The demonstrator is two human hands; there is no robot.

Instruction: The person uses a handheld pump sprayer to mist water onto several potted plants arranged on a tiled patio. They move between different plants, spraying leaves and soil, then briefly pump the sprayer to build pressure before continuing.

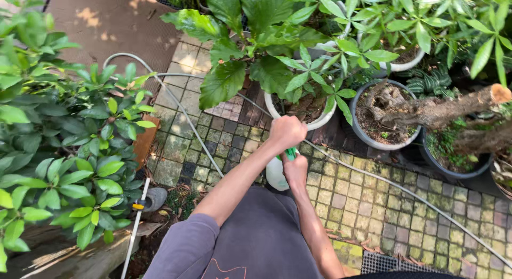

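Observation:
A white spray bottle point(275, 175) with a green top point(290, 153) is held over the mossy paving in front of me. My left hand point(287, 132) is closed in a fist over the green top, at the near rim of a white pot point(321, 120). Just below it, my right hand point(295, 170) wraps around the bottle's neck and hides part of the body. Both forearms reach forward from my grey shirt at the bottom of the view.
A pale hose point(188, 121) snakes across the mossy brick paving point(373, 204). Potted plants crowd the far side, among them a dark pot point(360, 130) with a cut stump. A leafy bush point(64, 151) fills the left. A drain grate point(384, 263) lies near my right elbow.

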